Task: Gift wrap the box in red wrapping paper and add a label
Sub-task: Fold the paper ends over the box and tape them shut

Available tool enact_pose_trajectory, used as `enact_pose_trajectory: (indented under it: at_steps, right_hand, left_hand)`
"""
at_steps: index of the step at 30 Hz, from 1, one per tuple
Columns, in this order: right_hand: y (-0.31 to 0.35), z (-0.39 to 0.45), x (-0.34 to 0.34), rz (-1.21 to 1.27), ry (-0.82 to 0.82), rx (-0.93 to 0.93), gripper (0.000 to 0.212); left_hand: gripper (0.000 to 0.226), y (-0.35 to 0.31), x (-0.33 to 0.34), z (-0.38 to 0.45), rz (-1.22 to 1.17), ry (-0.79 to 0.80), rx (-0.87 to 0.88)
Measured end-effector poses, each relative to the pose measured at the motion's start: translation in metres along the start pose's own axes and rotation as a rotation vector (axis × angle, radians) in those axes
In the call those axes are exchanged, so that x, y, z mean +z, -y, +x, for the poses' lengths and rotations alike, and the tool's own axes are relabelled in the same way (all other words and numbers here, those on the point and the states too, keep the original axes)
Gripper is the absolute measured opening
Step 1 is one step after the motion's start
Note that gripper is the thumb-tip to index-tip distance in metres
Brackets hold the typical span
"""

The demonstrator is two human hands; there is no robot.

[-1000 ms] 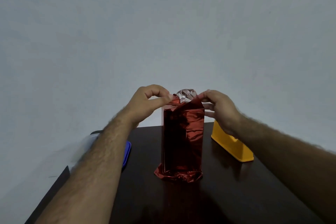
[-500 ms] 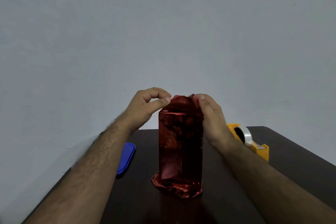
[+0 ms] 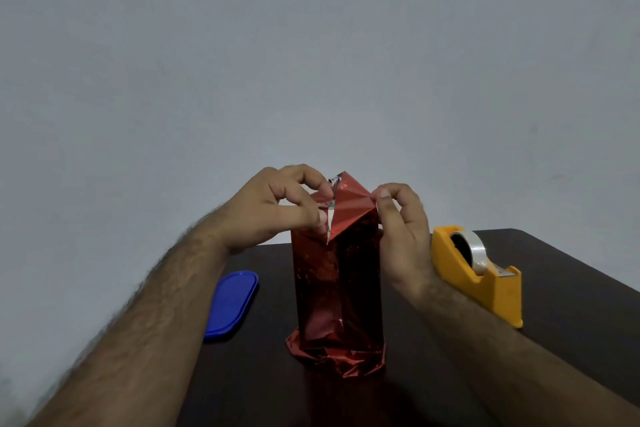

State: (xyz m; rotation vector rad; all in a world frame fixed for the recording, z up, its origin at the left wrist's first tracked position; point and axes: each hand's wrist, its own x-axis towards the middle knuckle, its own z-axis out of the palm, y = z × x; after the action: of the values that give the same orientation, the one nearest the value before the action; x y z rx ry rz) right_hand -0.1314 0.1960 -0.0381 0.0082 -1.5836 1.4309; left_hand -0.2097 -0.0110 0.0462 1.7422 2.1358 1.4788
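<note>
A tall box wrapped in shiny red wrapping paper (image 3: pixel 336 288) stands upright in the middle of the dark table (image 3: pixel 433 374). Its bottom end is crumpled against the tabletop. At the top, the paper is folded into a red triangular flap (image 3: pixel 349 206) with a silver underside showing along its left edge. My left hand (image 3: pixel 277 206) pinches the paper at the top left between thumb and fingers. My right hand (image 3: pixel 401 232) pinches the flap's right corner, its palm beside the box's upper right side.
A yellow tape dispenser (image 3: pixel 481 274) with a roll of clear tape stands to the right of the box, just behind my right forearm. A blue oval lid (image 3: pixel 232 302) lies flat on the left. A plain grey wall rises behind the table.
The top paper has gone from a rounded crumple to a raised triangular flap. My right hand slid from the top front to the flap's right corner; the view shifted so the tape dispenser shows fully.
</note>
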Motion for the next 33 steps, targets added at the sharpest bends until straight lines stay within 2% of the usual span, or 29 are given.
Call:
enact_pose_trajectory:
  at_steps: [3, 7, 9, 13, 15, 20, 24, 28, 33]
  right_hand:
    - [0.006, 0.006, 0.001, 0.126, 0.084, 0.114, 0.025]
    - [0.004, 0.011, 0.007, 0.067, 0.135, 0.169, 0.041]
    - [0.006, 0.011, 0.009, 0.030, 0.158, 0.162, 0.039]
    - [0.015, 0.010, 0.004, 0.036, 0.247, 0.176, 0.035]
    - [0.019, 0.009, 0.001, 0.071, 0.294, 0.188, 0.028]
    - [0.021, 0.008, -0.004, 0.104, 0.303, 0.180, 0.027]
    - [0.021, 0.009, -0.004, 0.144, 0.321, 0.204, 0.028]
    - [0.017, 0.011, -0.008, 0.152, 0.331, 0.223, 0.023]
    - [0.015, 0.010, -0.011, 0.109, 0.350, 0.226, 0.035]
  left_hand:
    - [0.013, -0.001, 0.004, 0.000, 0.049, 0.034, 0.018]
    - [0.006, 0.004, 0.009, 0.003, 0.110, 0.045, 0.045]
    - [0.007, 0.009, 0.009, 0.004, 0.087, 0.036, 0.051]
    - [0.010, 0.014, 0.013, 0.009, -0.115, -0.234, 0.087]
    - [0.021, 0.017, 0.014, 0.014, -0.090, -0.289, 0.034]
    - [0.059, 0.026, 0.019, 0.020, 0.032, -0.145, -0.117]
    - [0.056, 0.022, 0.024, 0.022, 0.013, -0.087, -0.134]
    - [0.049, 0.023, 0.028, 0.025, -0.001, -0.109, -0.199]
    - [0.041, 0.021, 0.033, 0.027, -0.040, -0.085, -0.209]
